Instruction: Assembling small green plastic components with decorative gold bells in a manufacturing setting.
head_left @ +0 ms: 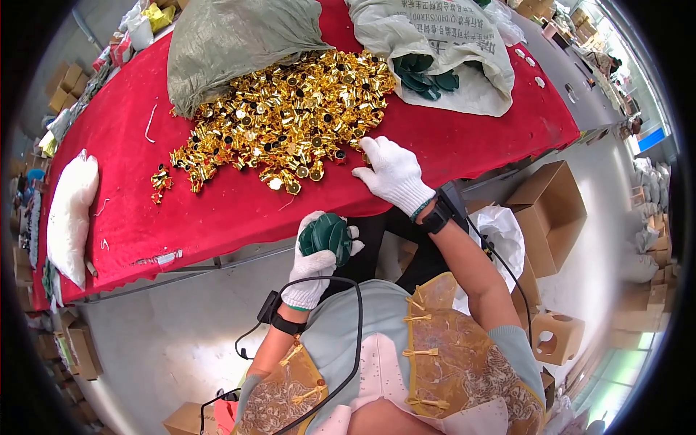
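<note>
My left hand [307, 272], in a white knit glove, is closed around a dark green, petal-like plastic piece [328, 238], or a few nested together; I cannot tell which. It is held just off the front edge of the red-covered table [239, 217]. My right hand [395, 174], also gloved, reaches over the table at the near right side of a heap of small shiny gold pieces [304, 109], some with black centres. Its thumb and forefinger are apart beside a gold piece at the heap's edge. The other fingers are partly hidden.
A greyish plastic sack [239, 43] lies open behind the gold heap. To its right, a white woven sack [471, 80] holds more green pieces [424, 76]. A stuffed white bag [72, 217] rests at the table's left end. Cardboard boxes [547, 217] stand at the right, below table height.
</note>
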Demonstrator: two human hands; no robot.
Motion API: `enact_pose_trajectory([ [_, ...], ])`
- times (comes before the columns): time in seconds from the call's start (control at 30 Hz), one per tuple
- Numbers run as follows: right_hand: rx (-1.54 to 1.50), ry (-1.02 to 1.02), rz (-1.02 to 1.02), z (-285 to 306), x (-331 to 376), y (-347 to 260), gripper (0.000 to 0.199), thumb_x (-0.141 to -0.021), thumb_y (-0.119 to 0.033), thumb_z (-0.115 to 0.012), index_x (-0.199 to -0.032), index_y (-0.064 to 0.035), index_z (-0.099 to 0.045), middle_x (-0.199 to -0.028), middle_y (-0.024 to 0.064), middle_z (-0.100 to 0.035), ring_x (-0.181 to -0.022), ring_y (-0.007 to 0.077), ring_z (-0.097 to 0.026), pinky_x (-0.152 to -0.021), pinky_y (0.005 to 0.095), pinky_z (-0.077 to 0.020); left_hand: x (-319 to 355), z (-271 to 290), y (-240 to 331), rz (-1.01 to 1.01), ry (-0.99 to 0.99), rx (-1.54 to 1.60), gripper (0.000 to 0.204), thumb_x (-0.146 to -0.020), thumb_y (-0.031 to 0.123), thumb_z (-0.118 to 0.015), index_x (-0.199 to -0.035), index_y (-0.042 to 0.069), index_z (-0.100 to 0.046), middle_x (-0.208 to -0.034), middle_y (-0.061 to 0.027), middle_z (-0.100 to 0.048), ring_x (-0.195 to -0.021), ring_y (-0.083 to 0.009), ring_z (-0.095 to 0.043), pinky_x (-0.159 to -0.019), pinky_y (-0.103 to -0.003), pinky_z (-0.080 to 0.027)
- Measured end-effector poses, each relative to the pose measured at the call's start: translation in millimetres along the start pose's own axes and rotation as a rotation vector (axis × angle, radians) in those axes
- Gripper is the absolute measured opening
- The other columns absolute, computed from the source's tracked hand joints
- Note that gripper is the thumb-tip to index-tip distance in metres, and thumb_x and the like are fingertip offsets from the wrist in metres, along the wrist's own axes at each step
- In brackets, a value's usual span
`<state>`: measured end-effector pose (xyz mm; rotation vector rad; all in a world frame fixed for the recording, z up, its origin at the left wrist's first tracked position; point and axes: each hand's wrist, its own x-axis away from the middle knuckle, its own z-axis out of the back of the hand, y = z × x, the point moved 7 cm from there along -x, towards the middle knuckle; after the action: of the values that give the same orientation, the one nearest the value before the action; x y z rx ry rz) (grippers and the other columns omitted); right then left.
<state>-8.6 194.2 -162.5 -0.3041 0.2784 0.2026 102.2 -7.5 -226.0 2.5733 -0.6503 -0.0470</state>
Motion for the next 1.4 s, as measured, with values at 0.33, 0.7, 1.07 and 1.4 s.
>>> enact_pose_trajectory([
  [0.33,-1.020,-0.225,-0.330,17,30,0,0.031,-0.097,-0.005,-0.072,-0.128,-0.0025,-0.072,-0.101,0.0080,-0.074,-0.082,0.0165,-0.076,-0.077,0.0318,-0.0614,0,-4,10,-0.069,0.022,-0.001,0.088,-0.077,0.000,-0.091,-0.151,0.014,-0.047,-0.143,-0.0181,-0.061,-0.133,-0.0433,-0.064,-0.110,-0.064,-0.058],
  [0.7,-1.478,-0.212,-0.584,6,137,-62,0.035,-0.098,0.007,-0.069,-0.133,0.0036,-0.068,-0.114,0.0120,-0.075,-0.090,0.0155,-0.077,-0.079,0.0284,-0.0645,-1,-16,9,-0.258,0.001,-0.327,0.102,-0.068,0.000,-0.100,-0.151,0.009,-0.042,-0.143,-0.0158,-0.061,-0.133,-0.0355,-0.065,-0.110,-0.050,-0.058],
  [1.07,-1.532,-0.103,-0.571,-1,157,-60,0.032,-0.099,0.010,-0.064,-0.131,0.0061,-0.068,-0.115,0.0125,-0.075,-0.095,0.0179,-0.077,-0.088,0.0328,-0.0632,8,-18,5,-0.256,-0.015,-0.527,0.098,-0.066,-0.002,-0.099,-0.147,0.009,-0.045,-0.140,-0.0142,-0.060,-0.131,-0.0291,-0.064,-0.111,-0.046,-0.057],
  [1.4,-1.022,-0.161,-0.380,15,163,-66,0.026,-0.098,0.003,-0.070,-0.124,0.0051,-0.069,-0.098,0.0135,-0.076,-0.083,0.0165,-0.078,-0.072,0.0299,-0.0641,18,-13,-4,-0.195,-0.185,-0.602,0.094,-0.066,0.000,-0.101,-0.141,0.012,-0.044,-0.141,-0.0139,-0.057,-0.135,-0.0327,-0.062,-0.113,-0.049,-0.055],
])
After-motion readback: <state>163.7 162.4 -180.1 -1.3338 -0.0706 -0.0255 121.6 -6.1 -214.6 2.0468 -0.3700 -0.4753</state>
